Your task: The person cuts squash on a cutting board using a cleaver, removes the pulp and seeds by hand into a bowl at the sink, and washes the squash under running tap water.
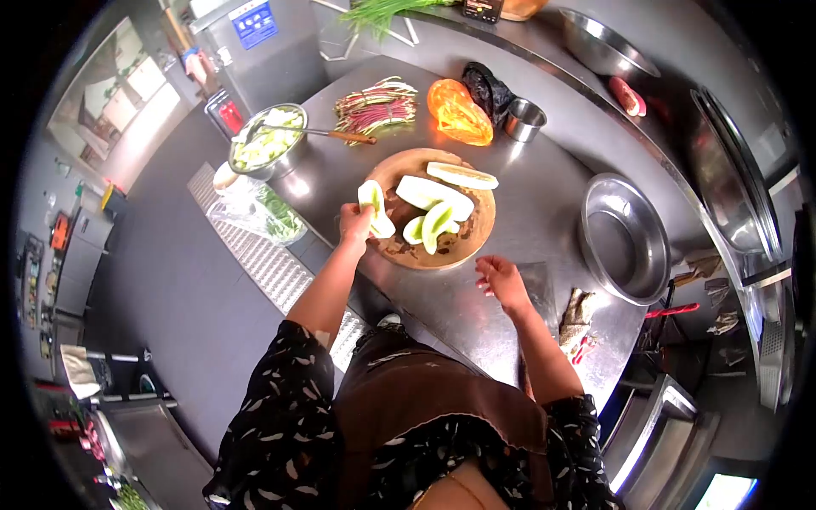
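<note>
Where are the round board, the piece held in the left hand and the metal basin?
Round board [474, 231]: head view, bare wood at lower right.
Held piece [379, 211]: head view, its pale middle.
Metal basin [629, 242]: head view, inside bottom.

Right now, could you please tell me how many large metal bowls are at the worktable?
2: a filled bowl at the far left, an empty bowl at the right; others could be hidden underneath.

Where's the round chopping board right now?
In the head view, the round chopping board lies on the steel table near mid-picture, between the left hand at its left edge and the steel basin farther right.
</note>
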### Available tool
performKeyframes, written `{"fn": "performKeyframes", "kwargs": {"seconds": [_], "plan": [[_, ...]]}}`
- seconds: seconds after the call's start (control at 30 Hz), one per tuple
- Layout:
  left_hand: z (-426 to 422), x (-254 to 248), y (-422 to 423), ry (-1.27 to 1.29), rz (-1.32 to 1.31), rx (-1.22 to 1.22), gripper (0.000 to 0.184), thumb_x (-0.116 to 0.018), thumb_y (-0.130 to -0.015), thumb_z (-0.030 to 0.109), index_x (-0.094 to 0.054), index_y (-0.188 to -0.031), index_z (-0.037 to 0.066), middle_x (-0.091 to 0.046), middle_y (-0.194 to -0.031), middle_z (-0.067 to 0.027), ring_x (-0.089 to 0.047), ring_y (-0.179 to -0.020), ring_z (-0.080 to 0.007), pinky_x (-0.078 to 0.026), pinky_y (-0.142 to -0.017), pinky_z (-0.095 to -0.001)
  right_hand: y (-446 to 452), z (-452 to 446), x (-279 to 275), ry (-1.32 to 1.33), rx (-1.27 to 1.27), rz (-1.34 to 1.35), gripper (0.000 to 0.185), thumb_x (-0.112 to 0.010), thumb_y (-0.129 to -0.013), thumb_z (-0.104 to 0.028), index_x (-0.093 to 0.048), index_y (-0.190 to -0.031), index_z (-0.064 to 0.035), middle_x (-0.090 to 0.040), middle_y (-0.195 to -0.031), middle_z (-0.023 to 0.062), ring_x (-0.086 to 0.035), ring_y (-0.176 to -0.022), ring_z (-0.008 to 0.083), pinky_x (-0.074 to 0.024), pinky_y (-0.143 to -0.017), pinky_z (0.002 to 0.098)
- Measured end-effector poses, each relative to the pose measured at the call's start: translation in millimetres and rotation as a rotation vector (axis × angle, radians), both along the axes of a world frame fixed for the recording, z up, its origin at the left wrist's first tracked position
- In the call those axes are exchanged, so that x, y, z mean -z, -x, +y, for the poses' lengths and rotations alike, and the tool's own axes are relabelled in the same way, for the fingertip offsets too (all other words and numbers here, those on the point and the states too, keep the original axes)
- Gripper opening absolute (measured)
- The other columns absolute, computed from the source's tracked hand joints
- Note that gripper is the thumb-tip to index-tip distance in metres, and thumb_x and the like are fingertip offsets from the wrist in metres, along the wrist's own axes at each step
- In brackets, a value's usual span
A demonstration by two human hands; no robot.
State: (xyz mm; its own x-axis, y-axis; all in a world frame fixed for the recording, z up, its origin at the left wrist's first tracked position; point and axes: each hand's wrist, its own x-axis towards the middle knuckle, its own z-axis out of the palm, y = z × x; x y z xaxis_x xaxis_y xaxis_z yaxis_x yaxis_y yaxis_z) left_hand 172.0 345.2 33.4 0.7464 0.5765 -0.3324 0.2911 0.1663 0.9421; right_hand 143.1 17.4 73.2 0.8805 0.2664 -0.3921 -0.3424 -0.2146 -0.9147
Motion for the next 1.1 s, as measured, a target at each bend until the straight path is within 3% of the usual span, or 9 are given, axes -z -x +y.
{"fn": "performKeyframes", "kwargs": {"seconds": [0.07,0.13,0.33,0.6,0.7,0.87,0.93,1.0,1.1], "plan": [[1.7,17.2,-28.2,-0.278,0.046,0.074,0.033,-0.066,-0.081,0.025,-0.057,-0.104,0.002,-0.064,-0.089,-0.0113,-0.065,-0.073,-0.0203,-0.051,-0.054,-0.033,-31.2,13.8,-12.9,0.094,0.032,-0.091,0.03,-0.058,-0.089,-0.023,-0.06,-0.11,-0.0018,-0.065,-0.091,0.0067,-0.062,-0.068,0.0122,-0.0483,-0.055,0.0253],[2.6,24.9,-38.3,-0.62,0.126,0.211,0.039,-0.07,-0.076,0.029,-0.061,-0.098,-0.001,-0.065,-0.096,-0.0204,-0.063,-0.092,-0.0347,-0.049,-0.083,-0.0397,-60.9,26.7,-11.6,0.15,0.081,-0.147,0.031,-0.058,-0.088,-0.022,-0.059,-0.112,-0.0015,-0.065,-0.091,0.0071,-0.062,-0.067,0.0128,-0.0498,-0.054,0.0265],[19.4,29.6,-35.7,-0.651,-0.05,0.381,0.054,-0.068,-0.077,0.033,-0.053,-0.117,0.0,-0.059,-0.111,-0.0234,-0.054,-0.106,-0.0382,-0.043,-0.093,-0.0423,-134.9,68.0,21.9,0.071,0.19,0.181,0.033,-0.06,-0.087,-0.018,-0.054,-0.117,-0.0043,-0.063,-0.084,0.0068,-0.063,-0.062,0.0141,-0.0539,-0.05,0.0258],[55.1,23.8,-49.4,-0.789,-0.166,0.777,0.046,-0.069,-0.078,0.028,-0.057,-0.112,0.001,-0.061,-0.096,-0.0199,-0.058,-0.093,-0.0339,-0.046,-0.085,-0.0407,-165.7,81.7,23.7,-0.175,0.108,0.288,0.024,-0.062,-0.088,-0.011,-0.058,-0.111,-0.0031,-0.064,-0.088,0.0061,-0.064,-0.069,0.0127,-0.0543,-0.057,0.0218],[60.7,20.3,-56.3,-0.573,-0.138,0.859,0.055,-0.072,-0.077,0.029,-0.053,-0.12,0.0,-0.063,-0.087,-0.0139,-0.061,-0.07,-0.0247,-0.051,-0.069,-0.0334,-154.5,96.0,4.9,-0.184,0.215,0.134,0.032,-0.06,-0.089,-0.012,-0.052,-0.119,-0.0016,-0.062,-0.102,0.0081,-0.064,-0.082,0.0164,-0.0557,-0.067,0.0266],[68.7,12.3,-65.1,-0.39,-0.184,0.927,0.052,-0.072,-0.08,0.023,-0.052,-0.122,0.002,-0.064,-0.092,-0.0105,-0.062,-0.076,-0.0178,-0.05,-0.068,-0.0307,-126.9,75.7,-17.7,-0.353,0.499,-0.186,0.023,-0.055,-0.091,-0.012,-0.054,-0.112,-0.0034,-0.063,-0.101,0.0077,-0.062,-0.089,0.0168,-0.0547,-0.069,0.0307],[69.9,5.4,-67.8,-1.043,-0.462,0.759,0.045,-0.071,-0.08,0.023,-0.055,-0.117,0.003,-0.061,-0.098,-0.0128,-0.06,-0.082,-0.0223,-0.05,-0.072,-0.0325,-106.0,55.9,-35.9,-0.403,0.674,-0.117,0.021,-0.051,-0.091,-0.013,-0.054,-0.11,-0.0047,-0.063,-0.102,0.0081,-0.063,-0.089,0.0184,-0.0547,-0.071,0.0328],[62.5,-14.6,-68.2,-1.008,-0.491,0.657,0.039,-0.07,-0.081,0.022,-0.057,-0.113,0.004,-0.059,-0.101,-0.0127,-0.058,-0.084,-0.0221,-0.049,-0.072,-0.0319,-74.4,37.3,-52.3,-0.537,0.74,-0.104,0.023,-0.05,-0.091,-0.017,-0.055,-0.11,-0.0051,-0.063,-0.102,0.0086,-0.063,-0.086,0.0194,-0.0547,-0.072,0.0336],[31.7,-47.3,-56.7,-0.344,-0.427,0.774,0.027,-0.058,-0.093,0.023,-0.058,-0.111,0.004,-0.056,-0.089,-0.0041,-0.055,-0.074,-0.0101,-0.047,-0.062,-0.0246,-18.1,12.8,-36.9,-0.679,0.809,-0.075,0.026,-0.049,-0.092,-0.023,-0.054,-0.111,-0.0055,-0.063,-0.1,0.0087,-0.063,-0.085,0.0197,-0.0551,-0.067,0.0332]]}}
